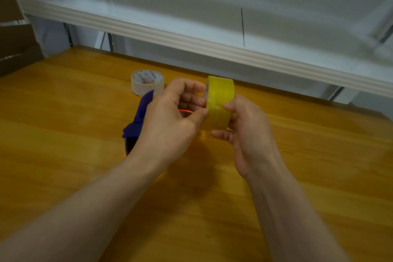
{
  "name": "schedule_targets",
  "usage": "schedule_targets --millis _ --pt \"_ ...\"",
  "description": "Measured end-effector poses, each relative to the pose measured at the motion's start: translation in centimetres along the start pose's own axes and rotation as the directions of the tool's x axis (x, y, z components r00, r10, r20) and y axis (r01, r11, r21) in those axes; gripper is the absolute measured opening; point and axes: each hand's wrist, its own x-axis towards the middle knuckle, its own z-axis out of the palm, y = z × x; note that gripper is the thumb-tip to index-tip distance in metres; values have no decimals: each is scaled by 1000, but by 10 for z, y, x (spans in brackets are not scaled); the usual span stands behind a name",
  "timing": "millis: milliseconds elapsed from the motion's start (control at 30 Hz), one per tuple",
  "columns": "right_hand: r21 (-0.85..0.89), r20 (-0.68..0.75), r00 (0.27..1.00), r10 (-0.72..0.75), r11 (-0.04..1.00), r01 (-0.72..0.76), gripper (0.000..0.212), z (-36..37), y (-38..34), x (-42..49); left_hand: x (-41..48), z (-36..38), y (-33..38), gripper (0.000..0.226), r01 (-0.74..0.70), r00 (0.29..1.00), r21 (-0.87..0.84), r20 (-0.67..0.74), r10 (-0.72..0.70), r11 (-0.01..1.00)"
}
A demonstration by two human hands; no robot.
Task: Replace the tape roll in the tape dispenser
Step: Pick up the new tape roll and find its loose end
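Observation:
A yellow tape roll (220, 100) stands on edge in the air above the wooden table (85, 117), gripped by both hands. My right hand (246, 132) wraps its near right side with thumb on the face and fingers beneath. My left hand (172, 117) pinches the roll's left rim, thumb on the outer band. A blue tape dispenser (139, 119) lies on the table under and behind my left hand, mostly hidden, its toothed cutter end toward me. A thin orange part (185, 111) shows between my fingers.
A clear tape roll (147, 83) with printed core lies flat on the table just beyond the dispenser. A white shelf edge (191, 42) runs across above the table's far side. Brown cardboard (14, 49) sits at the far left.

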Motion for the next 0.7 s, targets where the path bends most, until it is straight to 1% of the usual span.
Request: schedule_targets --millis 67,167,333,400,500,567,667,700 --pt "-5 0 1000 2 1000 -2 48 0 0 0 1 -1 -2 31 -52 998 78 -35 55 996" --pt "-24 15 1000 0 1000 0 43 -1 0 0 1 -3 -2 25 -173 979 252 -62 194 952" --pt "-104 62 997 -44 993 50 26 -2 -2 -4 2 -7 -4 12 -315 930 455 -27 366 833" --pt "-134 63 997 -45 990 53 24 -2 -4 -6 4 -8 -6 9 -360 910 515 8 415 778" --pt "-159 71 995 -64 984 74 28 0 -6 -9 6 -8 -5 7 -386 894 571 39 446 725" --pt "-184 86 993 -85 978 100 31 1 -5 -10 7 -7 -5 6 -366 903 601 44 427 711" --pt "-200 120 983 -140 966 162 29 1 -5 -11 8 -8 -5 1 -349 917 643 84 390 682" --pt "-200 130 979 -157 963 181 27 1 -5 -11 8 -8 -5 5 -343 922 662 104 372 666"
